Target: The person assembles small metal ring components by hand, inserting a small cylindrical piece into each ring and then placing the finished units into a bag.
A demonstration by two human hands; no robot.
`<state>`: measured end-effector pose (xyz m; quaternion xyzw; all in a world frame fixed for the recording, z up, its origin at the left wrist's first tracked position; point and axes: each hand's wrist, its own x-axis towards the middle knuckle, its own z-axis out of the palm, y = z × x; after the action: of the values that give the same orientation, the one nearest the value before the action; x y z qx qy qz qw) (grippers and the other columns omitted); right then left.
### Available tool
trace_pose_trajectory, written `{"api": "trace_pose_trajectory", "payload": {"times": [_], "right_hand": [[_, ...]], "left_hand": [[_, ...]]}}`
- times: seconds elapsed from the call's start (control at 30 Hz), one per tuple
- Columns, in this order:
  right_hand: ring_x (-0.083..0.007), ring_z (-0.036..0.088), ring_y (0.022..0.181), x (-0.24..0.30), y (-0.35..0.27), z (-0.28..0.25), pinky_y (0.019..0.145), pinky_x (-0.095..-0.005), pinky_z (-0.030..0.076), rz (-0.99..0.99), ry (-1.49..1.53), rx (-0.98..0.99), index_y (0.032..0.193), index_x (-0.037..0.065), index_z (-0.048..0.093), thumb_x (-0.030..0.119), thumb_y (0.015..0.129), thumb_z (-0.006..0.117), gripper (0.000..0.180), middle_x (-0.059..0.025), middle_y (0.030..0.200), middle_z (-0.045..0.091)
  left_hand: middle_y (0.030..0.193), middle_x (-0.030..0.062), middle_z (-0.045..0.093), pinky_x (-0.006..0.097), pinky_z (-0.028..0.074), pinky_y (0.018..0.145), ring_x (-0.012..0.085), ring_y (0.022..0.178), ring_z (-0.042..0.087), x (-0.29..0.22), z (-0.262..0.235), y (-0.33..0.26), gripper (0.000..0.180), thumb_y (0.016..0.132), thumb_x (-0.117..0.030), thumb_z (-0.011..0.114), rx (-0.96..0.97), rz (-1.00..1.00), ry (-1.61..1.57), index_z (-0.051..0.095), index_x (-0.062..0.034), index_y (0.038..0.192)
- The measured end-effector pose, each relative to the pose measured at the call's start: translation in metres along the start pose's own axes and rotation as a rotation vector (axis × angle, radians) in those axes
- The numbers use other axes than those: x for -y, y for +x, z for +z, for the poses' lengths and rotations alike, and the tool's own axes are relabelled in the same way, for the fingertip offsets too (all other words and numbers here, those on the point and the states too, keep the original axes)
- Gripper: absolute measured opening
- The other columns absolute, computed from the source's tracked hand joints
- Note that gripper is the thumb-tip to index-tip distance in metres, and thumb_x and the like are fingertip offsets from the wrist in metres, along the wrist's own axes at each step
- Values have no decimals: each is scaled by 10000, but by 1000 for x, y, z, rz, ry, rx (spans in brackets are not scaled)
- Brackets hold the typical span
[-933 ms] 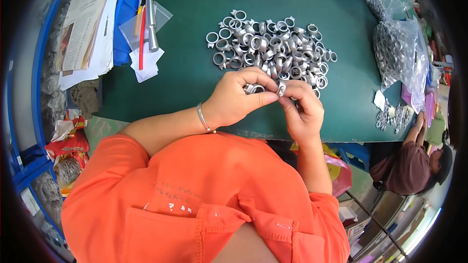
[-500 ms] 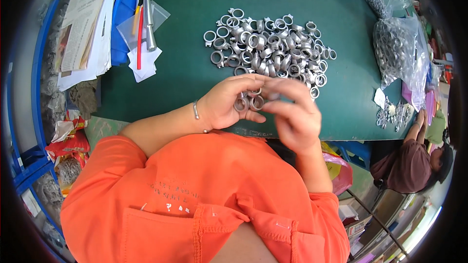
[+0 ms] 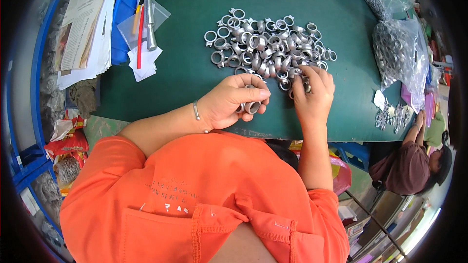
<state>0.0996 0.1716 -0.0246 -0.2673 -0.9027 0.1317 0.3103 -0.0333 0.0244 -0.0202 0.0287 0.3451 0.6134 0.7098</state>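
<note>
A heap of silver-grey metal rings (image 3: 263, 44), many with a small lug on the rim, lies on the green tabletop (image 3: 195, 29). My left hand (image 3: 225, 98), at the heap's near side, is closed around several metal rings (image 3: 252, 107), its thumb resting over them. My right hand (image 3: 316, 92) reaches to the heap's near right edge, where its fingers and thumb are pinched on a ring (image 3: 306, 85). The fingers partly hide how many rings are in each grip.
To the left stand a blue tray (image 3: 122, 44), newspapers (image 3: 85, 24), a red stick (image 3: 140, 39) and a metal rod (image 3: 149, 14). At right lie a clear bag of metal parts (image 3: 397, 51) and small loose parts (image 3: 392, 117). Another person (image 3: 409, 163) sits at the far right.
My right hand has moved away from my left hand, up and right to the heap's edge, and now grips there. My left fingers have closed more over their rings.
</note>
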Motion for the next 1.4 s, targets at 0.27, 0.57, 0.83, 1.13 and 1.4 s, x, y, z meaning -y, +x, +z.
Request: {"api": "trace_pose_trajectory", "payload": {"times": [0.27,0.57,0.83,1.13,1.4], "right_hand": [[-58,557,673,28,-8,-19,601,-196,447,541,927,267,995,-22,622,-56,784,540,229,-33,751,622],[-106,570,699,42,-9,-16,619,-221,471,665,1190,228,1068,-48,574,24,871,521,216,-80,832,608],[-227,553,1027,31,-22,-11,857,-302,468,362,1411,186,1119,-37,478,-173,727,580,426,-168,1092,563],[-242,516,1071,47,-30,-7,920,-387,423,755,1886,213,1219,26,422,162,915,467,337,-186,1196,506],[-216,522,766,6,-58,-32,473,-278,413,1158,2313,-64,1025,103,564,234,861,504,218,-92,945,565]], "left_hand": [[727,58,572,187,367,420,82,589,531,-4,12,-2,108,828,-86,622,-61,131,333,575,-30,908],[773,35,604,216,443,643,96,713,549,6,3,7,84,773,-26,654,-16,708,819,629,-20,854],[750,9,587,182,417,512,48,588,525,1,10,0,122,778,-16,642,-179,609,793,594,-36,888],[798,64,583,252,455,557,137,682,570,-10,25,6,126,737,10,653,-211,1369,1124,586,-26,837],[936,90,577,379,420,791,261,880,557,4,54,17,247,647,-166,729,100,1450,1431,628,-74,853]]}}
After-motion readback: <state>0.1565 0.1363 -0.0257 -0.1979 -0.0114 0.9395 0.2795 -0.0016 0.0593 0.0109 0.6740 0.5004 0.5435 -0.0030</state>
